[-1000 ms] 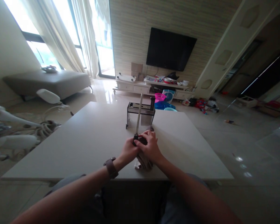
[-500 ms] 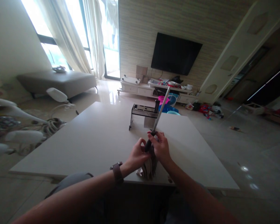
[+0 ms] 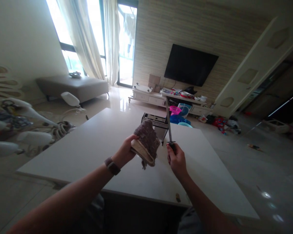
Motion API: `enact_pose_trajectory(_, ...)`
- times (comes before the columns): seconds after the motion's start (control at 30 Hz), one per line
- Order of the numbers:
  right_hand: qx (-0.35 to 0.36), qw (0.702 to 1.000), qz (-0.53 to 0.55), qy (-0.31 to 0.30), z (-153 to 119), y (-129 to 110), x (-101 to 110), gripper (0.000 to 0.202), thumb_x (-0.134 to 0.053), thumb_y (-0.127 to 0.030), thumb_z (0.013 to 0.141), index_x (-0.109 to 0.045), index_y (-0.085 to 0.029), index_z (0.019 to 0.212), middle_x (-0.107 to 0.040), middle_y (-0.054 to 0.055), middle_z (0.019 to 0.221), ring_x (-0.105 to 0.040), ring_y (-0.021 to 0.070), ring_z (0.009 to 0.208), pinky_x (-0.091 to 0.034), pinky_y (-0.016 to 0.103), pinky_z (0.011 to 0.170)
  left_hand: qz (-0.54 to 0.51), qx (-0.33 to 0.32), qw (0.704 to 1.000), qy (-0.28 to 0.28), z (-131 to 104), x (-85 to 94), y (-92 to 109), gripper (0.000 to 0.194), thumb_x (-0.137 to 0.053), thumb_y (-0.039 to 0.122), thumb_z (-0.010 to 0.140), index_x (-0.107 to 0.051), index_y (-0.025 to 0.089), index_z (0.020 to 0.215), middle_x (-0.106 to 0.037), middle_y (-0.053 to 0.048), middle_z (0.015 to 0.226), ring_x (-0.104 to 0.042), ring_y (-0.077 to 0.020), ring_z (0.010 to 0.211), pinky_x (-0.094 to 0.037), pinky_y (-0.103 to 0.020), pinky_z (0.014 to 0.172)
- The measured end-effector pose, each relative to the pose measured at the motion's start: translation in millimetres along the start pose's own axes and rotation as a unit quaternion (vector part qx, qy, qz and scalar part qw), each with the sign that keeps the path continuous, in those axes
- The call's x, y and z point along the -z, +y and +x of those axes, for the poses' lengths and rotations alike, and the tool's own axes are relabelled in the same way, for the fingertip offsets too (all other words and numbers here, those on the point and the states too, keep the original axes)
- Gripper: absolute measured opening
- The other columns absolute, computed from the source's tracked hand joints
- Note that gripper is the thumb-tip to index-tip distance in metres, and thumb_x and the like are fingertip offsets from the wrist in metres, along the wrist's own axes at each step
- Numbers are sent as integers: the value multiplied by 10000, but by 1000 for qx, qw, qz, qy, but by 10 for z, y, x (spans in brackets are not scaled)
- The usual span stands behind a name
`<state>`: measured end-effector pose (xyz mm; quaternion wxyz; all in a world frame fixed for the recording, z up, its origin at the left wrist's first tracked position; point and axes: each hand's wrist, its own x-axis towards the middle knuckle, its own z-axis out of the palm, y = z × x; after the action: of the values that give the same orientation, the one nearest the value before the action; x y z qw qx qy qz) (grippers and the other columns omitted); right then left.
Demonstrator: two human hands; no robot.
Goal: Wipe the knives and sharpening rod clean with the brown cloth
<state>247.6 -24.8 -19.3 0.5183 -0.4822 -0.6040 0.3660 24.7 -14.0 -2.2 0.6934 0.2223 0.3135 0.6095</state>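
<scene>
My left hand [image 3: 125, 150] is closed around the edge of a folded grey-brown cloth [image 3: 146, 138] with a beige side, held up above the table. In my right hand [image 3: 177, 159] is the black handle of a sharpening steel [image 3: 169, 122]. Its long thin rod points upward and away from me. The hands are apart, with the cloth left of the steel and not touching it. Behind them a knife rack [image 3: 150, 116] stands on the white table [image 3: 95, 156], partly hidden by the cloth.
A small brownish object [image 3: 177, 197] lies at the table's near edge. White lamp arms [image 3: 34, 138] crowd the left side. Beyond the table are a pink basket [image 3: 175, 110], a low TV cabinet [image 3: 148, 98] and a grey bench [image 3: 73, 86].
My hands have moved apart. The cloth, earlier hanging beneath them at the steel's handle, is now lifted in my left hand. The steel has turned more upright, and the view has shifted.
</scene>
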Motion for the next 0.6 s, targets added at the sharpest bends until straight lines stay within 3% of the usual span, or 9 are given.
enact_pose_trajectory(0.07,-4,1000,-19,-21,0,50,-34,363,-561,-583,927,-556,-222,890,-418,-78,526,-413,120,417,-321,249,412,-44,33,998,19,-1,19,90,249,-627,169,717,-700,86,940,-767,-149,882,-738,-305,820,-616,-429,769)
enact_pose_trajectory(0.23,25,992,-87,-93,-63,58,-168,312,-547,-499,948,-578,-208,838,-501,-30,599,-472,145,555,-357,258,527,-94,11,995,34,-56,40,168,306,-601,158,697,-703,92,978,-767,-128,879,-737,-331,917,-606,-481,865)
enact_pose_trajectory(0.37,56,980,-122,-144,-95,14,-221,246,-556,-399,947,-622,-180,859,-573,-4,710,-502,156,672,-371,270,629,-114,16,993,17,-87,61,187,290,-615,264,706,-703,106,933,-765,-149,908,-719,-369,988,-585,-528,903)
enact_pose_trajectory(0.47,52,981,-117,-147,-87,-17,-198,242,-551,-391,946,-617,-180,849,-568,-11,681,-494,150,643,-365,267,614,-121,19,992,-8,-73,86,192,321,-600,387,774,-701,119,919,-763,-164,969,-697,-384,1057,-569,-546,929)
enact_pose_trajectory(0.6,12,983,-91,-161,-96,-38,-183,243,-544,-410,947,-578,-208,816,-482,-54,535,-440,130,498,-337,255,520,-85,10,996,-28,-60,70,150,270,-603,303,812,-712,104,958,-764,-166,1011,-681,-366,1115,-558,-512,964)
